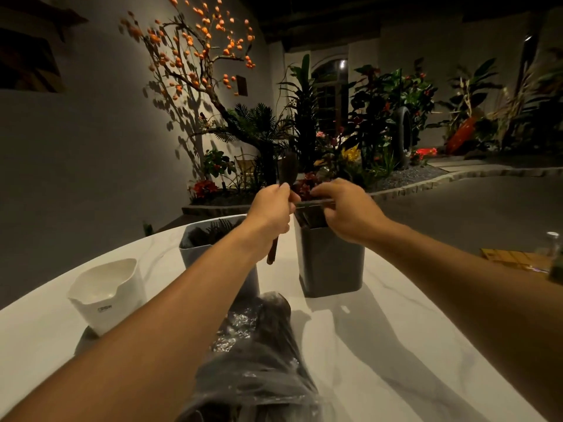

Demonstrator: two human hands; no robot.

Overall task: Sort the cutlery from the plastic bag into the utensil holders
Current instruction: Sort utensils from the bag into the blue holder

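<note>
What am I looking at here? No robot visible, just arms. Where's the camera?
No robot: a person works bare-handed, and the one camera sits on their head, looking forward and down. The left hand grips a dark spoon, bowl up. The right hand is at the rim of the dark grey holder, which has cutlery in it. A lighter grey holder also holds cutlery. On the white table lie the plastic bag of cutlery and a white container.

Dark grey holder [330, 263], white marble-veined table [380, 330] (grey veins).
</note>
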